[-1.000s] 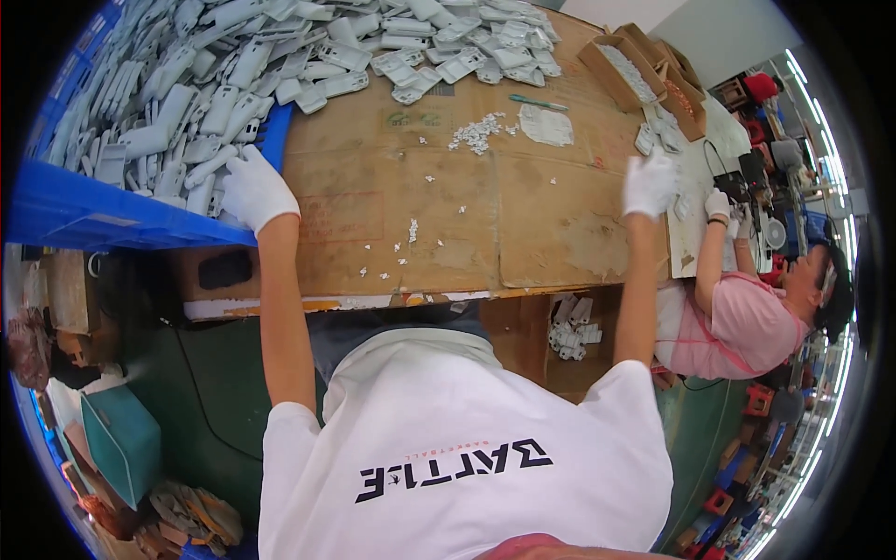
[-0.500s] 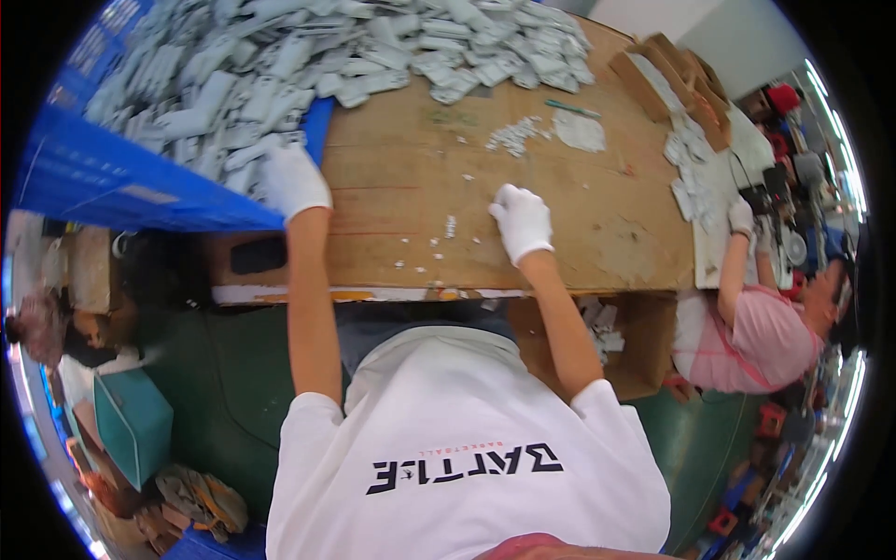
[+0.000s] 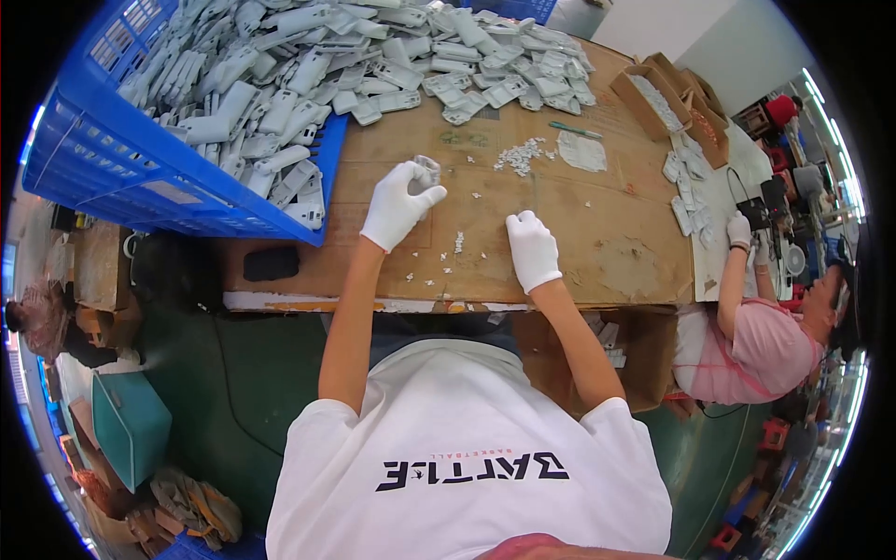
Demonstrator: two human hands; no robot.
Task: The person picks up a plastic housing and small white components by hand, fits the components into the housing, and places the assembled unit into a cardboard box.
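Cardboard-covered surface (image 3: 597, 233), blue crate (image 3: 140, 177) spilling grey plastic parts (image 3: 308, 75) within reach. Left hand (image 3: 399, 203) grips one grey part (image 3: 427, 171) lifted clear for handling; right hand (image 3: 532, 248) lies flat, empty, bracing among white scraps (image 3: 458, 243).

The tabletop (image 3: 579, 233) is rough, scratched brown board, the crate (image 3: 121, 159) is shiny blue plastic full of matt grey plastic parts (image 3: 280, 84), and both hands wear soft white cloth gloves (image 3: 532, 247).
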